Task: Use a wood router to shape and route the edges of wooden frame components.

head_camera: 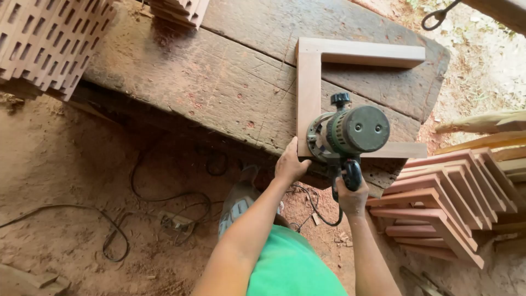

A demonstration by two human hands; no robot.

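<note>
Overhead, the old plank bench carries a three-sided wooden frame, open toward the person's right, with its near corner right at the bench edge. No clamp shows on it; only the left hand holds it, fingers pressed together on the near corner, thumb side just beside the router base.

Router sits on that near corner of the frame, its green motor cap facing up. Right hand has fingers clamped around the black handle below it. The bit is hidden under the base, so I cannot tell whether it is in the wood.

Risks, as judged:
- Frame unclamped: a grabbing bit could kick it sideways or off the edge, since so little of the corner is backed by bench.
- Left hand touching wood just beside the base: a slip or kick would carry the fingers toward the cutter.
- Router base overhangs the narrow rail; tipping would gouge the edge.
- Power cord hangs from the handle and loops over the dirt floor near the shoe: a snag or trip could jerk the tool.
- Stacked frames stand close at the right and crowd the elbow.
</note>
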